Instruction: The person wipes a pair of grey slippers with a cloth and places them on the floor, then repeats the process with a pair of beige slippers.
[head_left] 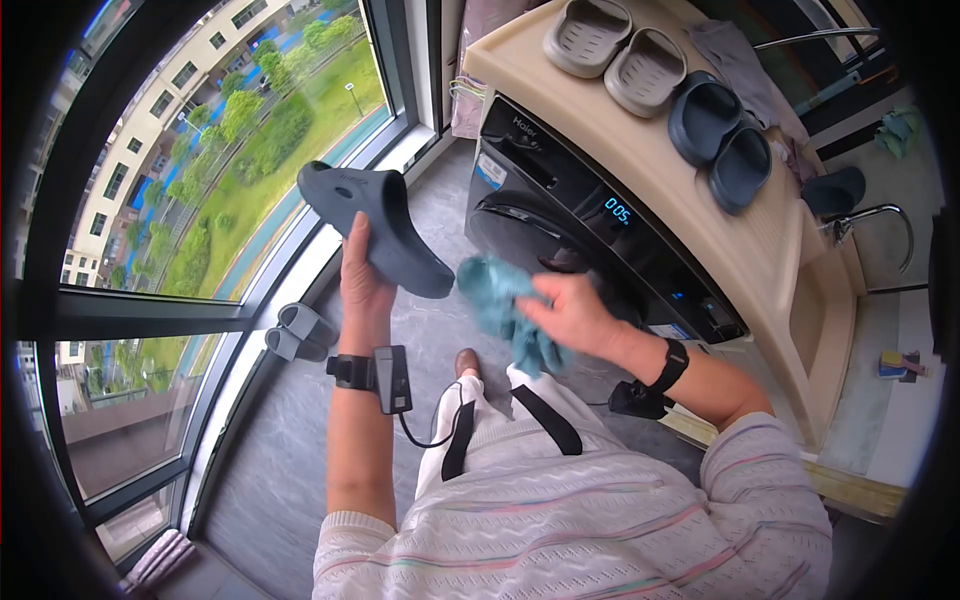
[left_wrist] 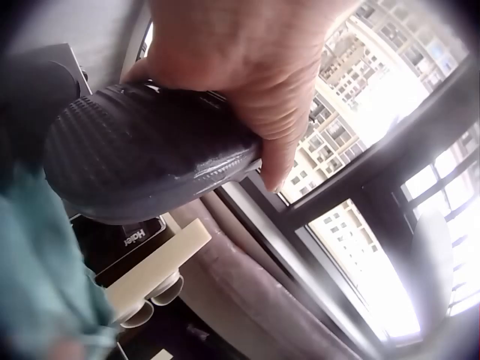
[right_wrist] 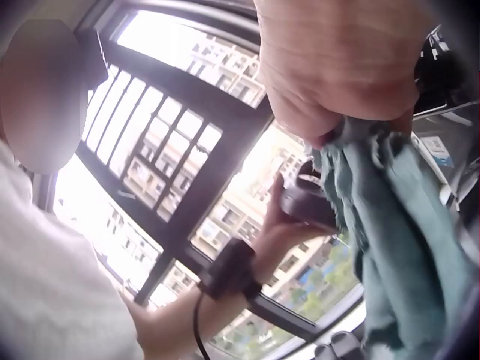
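My left hand (head_left: 365, 270) grips a dark blue-grey clog (head_left: 385, 215) by its side, thumb lying along the upper. The clog is tilted, toe towards the window, and its ridged sole (left_wrist: 112, 142) shows in the left wrist view. Bunched in my right hand (head_left: 578, 312) is a teal cloth (head_left: 495, 300), pinched at the top. In the right wrist view the cloth (right_wrist: 397, 232) hangs down in folds with a frayed edge. It is close to the heel end of the clog in the head view.
A black washing machine (head_left: 545, 205) stands under a beige counter (head_left: 650, 150) on the right. Light grey clogs (head_left: 590, 35) and a dark blue pair (head_left: 705, 115) rest on it, near a tap (head_left: 890, 210). Grey slippers (head_left: 300, 330) lie on the floor by the window.
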